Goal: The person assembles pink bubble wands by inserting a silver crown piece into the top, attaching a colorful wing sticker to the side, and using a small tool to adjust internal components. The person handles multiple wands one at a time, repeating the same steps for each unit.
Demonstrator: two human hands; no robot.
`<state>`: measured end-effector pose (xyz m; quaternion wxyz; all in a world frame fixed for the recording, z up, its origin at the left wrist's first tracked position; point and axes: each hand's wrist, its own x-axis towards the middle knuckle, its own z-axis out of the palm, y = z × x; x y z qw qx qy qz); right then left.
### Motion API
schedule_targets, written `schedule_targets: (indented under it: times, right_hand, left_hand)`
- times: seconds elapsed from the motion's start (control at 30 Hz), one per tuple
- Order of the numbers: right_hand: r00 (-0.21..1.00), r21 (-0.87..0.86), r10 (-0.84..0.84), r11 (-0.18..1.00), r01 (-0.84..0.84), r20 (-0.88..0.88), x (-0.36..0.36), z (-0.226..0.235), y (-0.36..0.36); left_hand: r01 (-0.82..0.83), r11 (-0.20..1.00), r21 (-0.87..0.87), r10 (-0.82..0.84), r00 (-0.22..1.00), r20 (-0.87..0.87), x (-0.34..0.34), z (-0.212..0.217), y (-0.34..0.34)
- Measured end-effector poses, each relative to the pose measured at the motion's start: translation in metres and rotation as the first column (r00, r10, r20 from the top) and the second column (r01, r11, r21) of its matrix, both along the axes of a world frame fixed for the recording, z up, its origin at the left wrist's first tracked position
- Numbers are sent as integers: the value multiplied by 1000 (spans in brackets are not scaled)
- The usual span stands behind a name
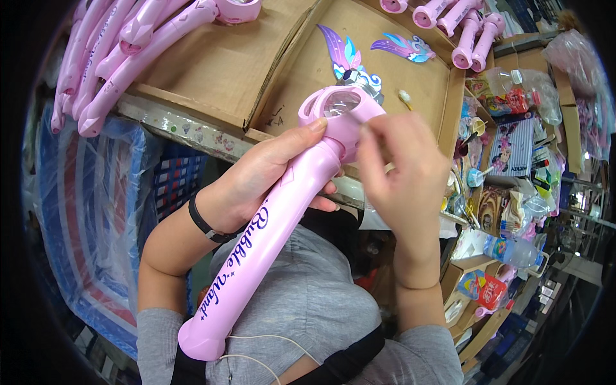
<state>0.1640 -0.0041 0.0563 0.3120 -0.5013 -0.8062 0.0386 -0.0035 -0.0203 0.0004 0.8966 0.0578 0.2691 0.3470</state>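
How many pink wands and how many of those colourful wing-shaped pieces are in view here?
Pink wand in the left hand, its head touched by the right hand: 1
Pink wands piled at upper left: about 6; they overlap, so the count is rough
Pink wands at top right: about 5
Wing-shaped pieces on the cardboard: 2
Total: about 14

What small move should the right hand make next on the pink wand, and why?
Probably press the small piece down onto the wand head. The left hand grips the wand below its ring-shaped head, and the right hand has its fingertips pinched at that head's edge.
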Motion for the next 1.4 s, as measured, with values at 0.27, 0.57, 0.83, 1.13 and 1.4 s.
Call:
schedule_targets:
  times: [0.27,0.57,0.83,1.13,1.4]
  right_hand:
    - [995,-1,-96,995,96,-13,13,2,0]
    - [823,-141,-446,844,518,352,76,-22,-15]
    - [986,164,-4,986,-23,165,10,2,50]
    - [908,-67,-69,992,106,414,73,-72,39]
    - [985,-154,-73,987,49,-155,8,15,-30]
  left_hand:
    - [20,1000,-4,-20,999,-39,-1,4,0]
    - [34,999,-27,-34,999,-9,-3,4,2]
    - [144,976,165,-104,967,-232,-6,36,10]
    - [-251,877,409,196,965,172,-98,49,39]
    - [-300,835,461,13,849,528,-93,27,32]
